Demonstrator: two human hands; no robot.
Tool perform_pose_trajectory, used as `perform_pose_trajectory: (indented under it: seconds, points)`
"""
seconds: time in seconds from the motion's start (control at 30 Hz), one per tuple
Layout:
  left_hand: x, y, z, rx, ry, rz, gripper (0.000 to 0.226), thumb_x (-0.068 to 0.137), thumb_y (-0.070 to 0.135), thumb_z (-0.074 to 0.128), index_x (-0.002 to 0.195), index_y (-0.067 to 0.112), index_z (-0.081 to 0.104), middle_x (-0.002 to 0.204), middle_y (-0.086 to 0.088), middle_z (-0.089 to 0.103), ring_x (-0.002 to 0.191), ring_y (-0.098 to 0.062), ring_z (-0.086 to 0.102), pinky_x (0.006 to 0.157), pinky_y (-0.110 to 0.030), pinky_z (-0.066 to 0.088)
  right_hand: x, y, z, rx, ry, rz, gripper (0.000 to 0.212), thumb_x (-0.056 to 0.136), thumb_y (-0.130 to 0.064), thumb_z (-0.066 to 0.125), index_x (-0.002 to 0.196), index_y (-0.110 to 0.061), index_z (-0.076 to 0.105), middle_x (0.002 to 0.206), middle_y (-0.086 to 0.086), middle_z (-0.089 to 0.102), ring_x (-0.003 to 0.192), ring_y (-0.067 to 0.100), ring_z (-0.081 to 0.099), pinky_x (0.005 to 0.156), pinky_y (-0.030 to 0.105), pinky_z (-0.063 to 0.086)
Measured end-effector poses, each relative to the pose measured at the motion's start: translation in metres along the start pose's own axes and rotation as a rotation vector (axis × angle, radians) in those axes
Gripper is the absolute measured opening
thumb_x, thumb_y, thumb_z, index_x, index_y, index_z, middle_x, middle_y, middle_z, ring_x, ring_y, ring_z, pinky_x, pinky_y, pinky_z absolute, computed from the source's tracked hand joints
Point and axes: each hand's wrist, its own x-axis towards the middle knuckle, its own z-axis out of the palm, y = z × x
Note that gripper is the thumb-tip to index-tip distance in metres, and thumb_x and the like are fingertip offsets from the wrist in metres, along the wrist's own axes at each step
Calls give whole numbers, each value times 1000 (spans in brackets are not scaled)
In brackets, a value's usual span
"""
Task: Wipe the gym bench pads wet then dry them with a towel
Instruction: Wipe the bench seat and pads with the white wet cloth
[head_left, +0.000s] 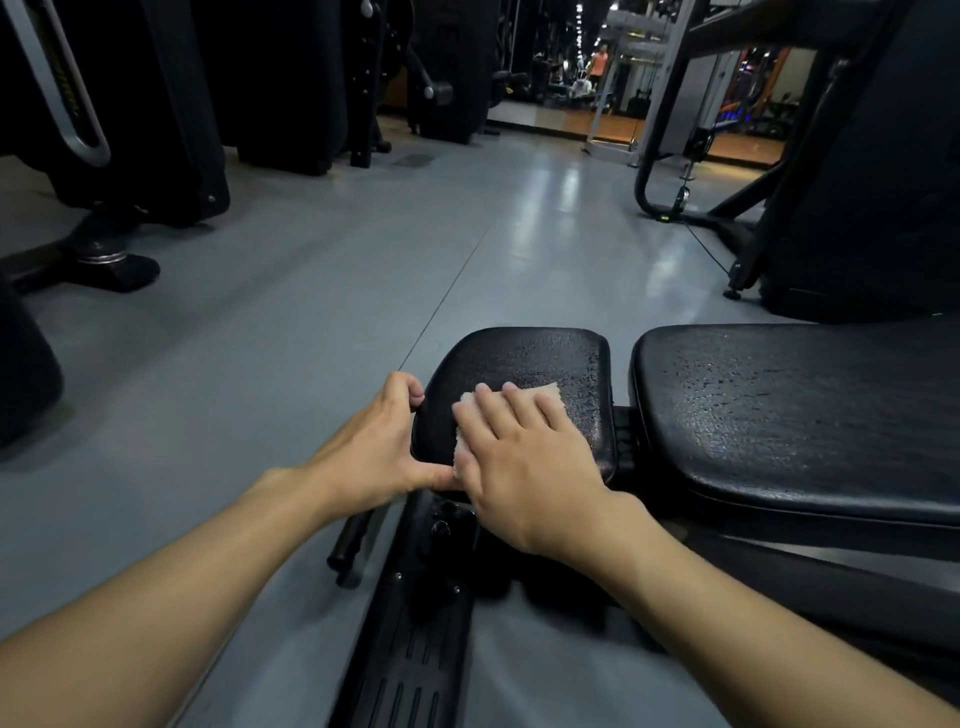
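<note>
Here the left hand (379, 441) curls its fingers round the left edge of the small pad (545, 358). On that pad the right hand (524, 457) lies flat, fingers straight, pressing a pale cloth (546, 391) down. Both pads glisten with beads, so this is probably the wet wipe, though the light is dim. Next the cloth should sweep right onto the long pad (805, 410), then a towel dries. Grey floor (311, 312), dark machines (857, 208) around
</note>
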Motion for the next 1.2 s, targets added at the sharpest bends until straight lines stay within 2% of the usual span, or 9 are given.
perform_pose_trajectory:
  seconds: [0.1, 0.27, 0.4, 0.5, 0.57, 0.67, 0.9, 1.03, 1.2]
  points:
    - [4, -2, -5, 26, -63, 38, 90, 55, 66, 82, 120, 29, 32, 127, 9, 44, 121, -10, 45, 101, -34, 42, -14, 14, 2, 52, 62, 126, 70, 94, -43, 12, 145, -9, 46, 150, 18, 45, 141, 38, 38, 116, 51, 28]
    - [16, 24, -9, -145, -28, 156, 69, 76, 66, 53, 133, 29, 49, 134, 15, 44, 126, 1, 40, 108, -23, 30, -45, 16, 0, 407, 145, 467, 59, 101, -37, 24, 155, -15, 17, 161, 25, 4, 150, 35, 5, 122, 42, 11]
    - [32, 45, 8, 108, -33, 294, 69, 78, 66, 31, 134, 32, 54, 138, 14, 49, 127, -6, 45, 112, -35, 33, -44, -2, 13, 500, 303, 588, 73, 91, -46, 18, 153, -7, 20, 146, 18, 23, 131, 37, 31, 113, 44, 27]
    - [34, 42, 21, 231, -36, 296, 67, 80, 65, 28, 136, 36, 51, 139, 13, 46, 130, -10, 42, 111, -32, 28, -29, 1, 9, 516, 240, 660, 79, 87, -51, 22, 151, -5, 19, 142, 21, 30, 126, 40, 35, 109, 46, 28]
    - [33, 41, 21, 216, -24, 294, 67, 79, 66, 28, 134, 37, 52, 135, 14, 47, 128, -10, 43, 110, -33, 29, -14, 16, 1, 517, 151, 698, 68, 94, -42, 37, 149, -6, 21, 141, 23, 33, 126, 42, 37, 105, 45, 30]
    - [35, 43, 20, 193, -12, 274, 66, 77, 67, 29, 131, 39, 54, 129, 16, 50, 124, -11, 45, 108, -38, 32, 13, 39, -12, 613, 46, 763, 54, 96, -36, 41, 140, -7, 28, 141, 24, 36, 125, 43, 43, 99, 42, 35]
    - [34, 43, 22, 191, 20, 259, 67, 74, 68, 26, 128, 40, 56, 124, 16, 51, 125, -11, 43, 108, -39, 30, -9, 27, -12, 586, 14, 690, 71, 97, -40, 43, 152, -10, 10, 145, 24, 29, 129, 44, 38, 103, 44, 35]
    - [38, 48, 25, 208, 53, 244, 64, 73, 66, 26, 122, 40, 58, 114, 15, 51, 116, -13, 45, 105, -40, 31, 26, 50, -16, 645, -4, 779, 59, 95, -37, 44, 140, -5, 25, 141, 25, 34, 127, 43, 41, 99, 41, 37]
    - [36, 47, 23, 224, 48, 264, 64, 75, 65, 25, 123, 38, 58, 113, 16, 51, 115, -12, 45, 102, -37, 31, 40, 56, -16, 629, 16, 777, 60, 97, -36, 40, 142, -2, 20, 143, 26, 32, 127, 42, 42, 99, 42, 37]
